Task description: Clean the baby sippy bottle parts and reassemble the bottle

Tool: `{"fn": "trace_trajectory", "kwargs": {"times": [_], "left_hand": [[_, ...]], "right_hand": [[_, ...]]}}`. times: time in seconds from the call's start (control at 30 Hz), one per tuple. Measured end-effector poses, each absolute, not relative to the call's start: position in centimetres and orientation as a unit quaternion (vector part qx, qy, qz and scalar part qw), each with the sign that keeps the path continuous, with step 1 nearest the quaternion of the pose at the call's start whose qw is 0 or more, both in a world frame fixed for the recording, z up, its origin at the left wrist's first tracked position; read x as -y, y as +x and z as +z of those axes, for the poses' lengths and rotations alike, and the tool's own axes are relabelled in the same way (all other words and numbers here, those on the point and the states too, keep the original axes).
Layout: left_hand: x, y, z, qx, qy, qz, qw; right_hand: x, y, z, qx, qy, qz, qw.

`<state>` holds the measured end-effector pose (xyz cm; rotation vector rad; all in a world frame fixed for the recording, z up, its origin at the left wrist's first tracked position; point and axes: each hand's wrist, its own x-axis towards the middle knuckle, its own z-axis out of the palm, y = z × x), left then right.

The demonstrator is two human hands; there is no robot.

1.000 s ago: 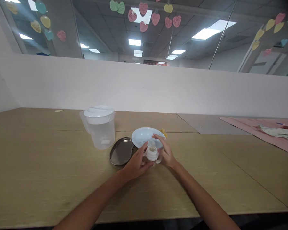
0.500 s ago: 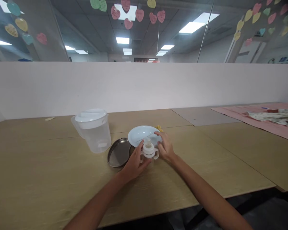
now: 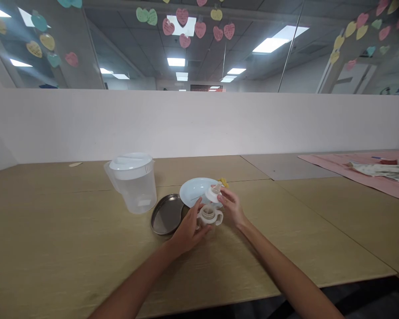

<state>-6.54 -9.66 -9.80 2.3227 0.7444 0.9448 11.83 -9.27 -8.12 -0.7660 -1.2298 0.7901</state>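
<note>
A small clear baby bottle [image 3: 209, 216] with white side handles stands on the wooden table [image 3: 69, 248]. My left hand [image 3: 188, 229] is wrapped round its body. The bottle's neck is uncovered. My right hand [image 3: 230, 206] holds the white teat cap [image 3: 213, 193] just above and to the right of the bottle, over the edge of a white plate [image 3: 196, 192].
A steel dish [image 3: 166, 213] lies left of the plate, partly under it. A lidded clear plastic jug [image 3: 133, 181] stands further left. Something yellow [image 3: 224, 182] peeks out behind the plate. A pink cloth [image 3: 352, 170] with items lies at the far right. A white partition wall [image 3: 199, 124] runs behind.
The teat cap has come off the bottle and my right hand has lifted it up and to the right. My left hand stays on the bottle.
</note>
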Motion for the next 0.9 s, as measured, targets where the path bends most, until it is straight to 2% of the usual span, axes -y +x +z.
{"fn": "trace_trajectory", "kwargs": {"times": [0.23,0.53,0.63,0.9], "left_hand": [[9.7,-6.4,-9.6,-0.257,0.863,0.363,0.240],[9.9,-6.4,-9.7,-0.263,0.861,0.356,0.252],[9.8,-6.4,-9.8,-0.261,0.862,0.362,0.243],[9.9,-6.4,-9.6,-0.254,0.871,0.363,0.215]], "right_hand": [[9.2,12.6,-6.2,0.419,-0.271,0.469,0.729],[8.9,13.6,-5.5,0.335,-0.233,0.494,0.768],[8.4,13.8,-6.2,0.315,-0.248,0.484,0.778],[6.6,13.7,-9.1,0.288,-0.368,0.365,0.806]]}}
